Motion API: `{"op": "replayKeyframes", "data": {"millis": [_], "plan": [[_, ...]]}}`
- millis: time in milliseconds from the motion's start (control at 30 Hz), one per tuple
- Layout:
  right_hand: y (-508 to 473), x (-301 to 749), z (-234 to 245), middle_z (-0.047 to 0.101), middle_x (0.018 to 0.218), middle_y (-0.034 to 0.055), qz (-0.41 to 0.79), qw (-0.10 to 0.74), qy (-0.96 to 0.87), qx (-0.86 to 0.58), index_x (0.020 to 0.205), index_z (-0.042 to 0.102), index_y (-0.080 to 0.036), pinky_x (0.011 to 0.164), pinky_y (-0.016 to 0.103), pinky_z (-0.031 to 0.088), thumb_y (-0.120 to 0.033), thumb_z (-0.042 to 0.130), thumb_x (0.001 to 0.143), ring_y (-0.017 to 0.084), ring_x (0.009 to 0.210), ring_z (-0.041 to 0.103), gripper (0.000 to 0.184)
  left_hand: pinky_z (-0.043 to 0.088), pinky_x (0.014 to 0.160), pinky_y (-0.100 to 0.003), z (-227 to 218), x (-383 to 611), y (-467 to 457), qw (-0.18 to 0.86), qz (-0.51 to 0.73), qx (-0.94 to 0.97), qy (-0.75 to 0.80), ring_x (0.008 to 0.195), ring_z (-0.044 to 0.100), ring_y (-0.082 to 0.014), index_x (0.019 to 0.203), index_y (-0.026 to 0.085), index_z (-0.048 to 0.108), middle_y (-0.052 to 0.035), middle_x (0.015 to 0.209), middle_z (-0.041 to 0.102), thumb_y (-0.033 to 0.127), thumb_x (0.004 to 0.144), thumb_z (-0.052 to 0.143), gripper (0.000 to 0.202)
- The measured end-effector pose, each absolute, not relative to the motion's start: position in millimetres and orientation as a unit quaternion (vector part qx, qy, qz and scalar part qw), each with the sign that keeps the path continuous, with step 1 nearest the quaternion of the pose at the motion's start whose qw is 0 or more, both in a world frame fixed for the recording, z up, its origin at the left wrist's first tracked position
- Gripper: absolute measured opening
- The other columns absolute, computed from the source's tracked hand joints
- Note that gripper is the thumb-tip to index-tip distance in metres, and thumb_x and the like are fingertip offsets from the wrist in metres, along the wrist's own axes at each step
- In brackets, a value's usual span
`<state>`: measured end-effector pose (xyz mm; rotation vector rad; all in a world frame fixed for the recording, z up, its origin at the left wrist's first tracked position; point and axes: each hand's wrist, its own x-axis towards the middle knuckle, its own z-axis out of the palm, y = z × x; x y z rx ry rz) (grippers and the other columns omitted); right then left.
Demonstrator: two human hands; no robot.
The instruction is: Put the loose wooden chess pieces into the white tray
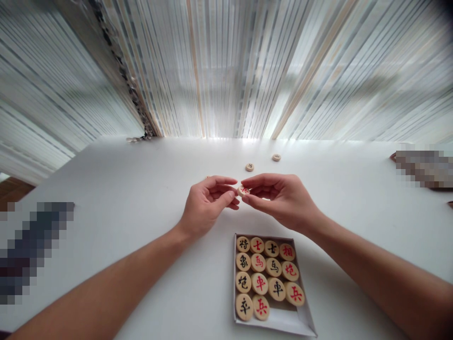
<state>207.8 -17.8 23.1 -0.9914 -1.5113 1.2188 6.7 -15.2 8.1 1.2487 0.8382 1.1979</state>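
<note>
A round wooden Chinese chess piece (243, 190) with a red character is pinched between the thumb and forefinger of my right hand (283, 196). My left hand (208, 203) is beside it, fingers loosely curled and apart, the tips close to the piece's left edge; whether they touch it I cannot tell. Nearer to me lies a shallow white box (283, 321) holding rows of pieces with red and black characters. Its lower right part shows bare bottom. One of the pieces inside is a black-marked piece (244, 307) at the lower left.
Beyond my hands, two loose pieces lie on the white table (148, 189): one nearer piece (249, 167) and one farther piece (276, 157). Striped string curtains (219, 71) hang at the far edge. Pixelated dark objects are at the left and right sides.
</note>
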Motion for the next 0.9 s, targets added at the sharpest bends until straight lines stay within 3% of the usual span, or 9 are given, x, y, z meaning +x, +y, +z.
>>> {"op": "replayKeyframes", "data": {"millis": [100,233,367,700,900], "plan": [[-18.8,207.4,17.6,0.082,0.098,0.009,0.431,0.462,-0.667,-0.396,0.11,0.081,-0.017,0.084,0.04,0.068,-0.032,0.092,0.08,0.023,0.085,0.078,0.036,0.067,0.073,-0.032,10.7,5.9,-14.7,0.636,0.487,0.488,0.347,0.075,0.077,-0.0181,0.106,0.011,0.073,-0.0086,0.084,0.08,0.026,0.087,0.08,0.025],[-19.4,207.4,12.6,0.083,0.102,0.0086,0.36,0.467,-0.715,-0.375,0.112,0.08,-0.018,0.084,0.041,0.068,-0.026,0.083,0.087,0.023,0.087,0.079,0.026,0.067,0.072,-0.031,10.6,6.7,-13.9,0.635,0.482,0.49,0.353,0.074,0.078,-0.0189,0.104,0.011,0.072,-0.01,0.084,0.082,0.03,0.083,0.087,0.032],[-18.8,208.6,11.9,0.083,0.1,0.0069,0.295,0.469,-0.755,-0.351,0.11,0.08,-0.018,0.08,0.037,0.069,-0.017,0.079,0.087,0.021,0.083,0.08,0.022,0.067,0.076,-0.032,7.6,6.6,-12.5,0.632,0.477,0.494,0.358,0.079,0.08,-0.0205,0.105,0.011,0.073,-0.0106,0.087,0.083,0.031,0.081,0.09,0.036],[-22.3,209.4,21.0,0.081,0.093,0.0076,0.083,0.406,-0.847,-0.331,0.101,0.078,-0.016,0.067,0.029,0.061,-0.015,0.076,0.092,0.016,0.072,0.073,0.01,0.068,0.079,-0.033,6.7,4.8,-14.5,0.627,0.473,0.488,0.381,0.079,0.082,-0.0224,0.103,0.011,0.072,-0.012,0.088,0.084,0.032,0.075,0.094,0.042],[-27.5,208.1,32.8,0.078,0.089,0.0084,0.042,0.361,-0.866,-0.344,0.099,0.078,-0.013,0.064,0.028,0.057,-0.013,0.073,0.09,0.016,0.07,0.071,0.01,0.069,0.077,-0.033,7.4,5.3,-14.6,0.626,0.474,0.503,0.361,0.078,0.081,-0.022,0.106,0.011,0.074,-0.0108,0.086,0.083,0.031,0.084,0.085,0.033]]}}
